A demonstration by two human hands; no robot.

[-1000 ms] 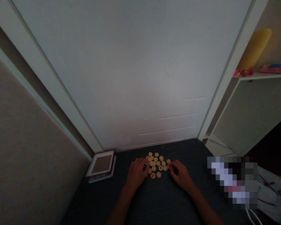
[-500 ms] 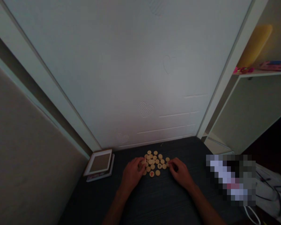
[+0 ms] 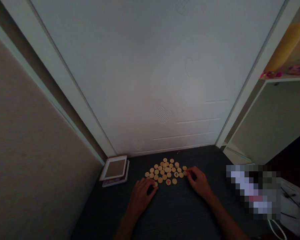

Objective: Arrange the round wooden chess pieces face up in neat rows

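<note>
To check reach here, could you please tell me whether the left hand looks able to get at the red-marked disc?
Probably yes: the red-marked disc lies uncovered, just right of the left hand, though another disc at its fingers may hinder it.

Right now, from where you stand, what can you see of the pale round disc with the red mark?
The pale round disc with the red mark looks wooden and lies flat, marked face up, on the dark tabletop. The mark is too blurred to read. It sits at the near side of the spread of pale discs, with a plain pale disc close on its right. Neither the left hand nor the right hand touches it.
</note>
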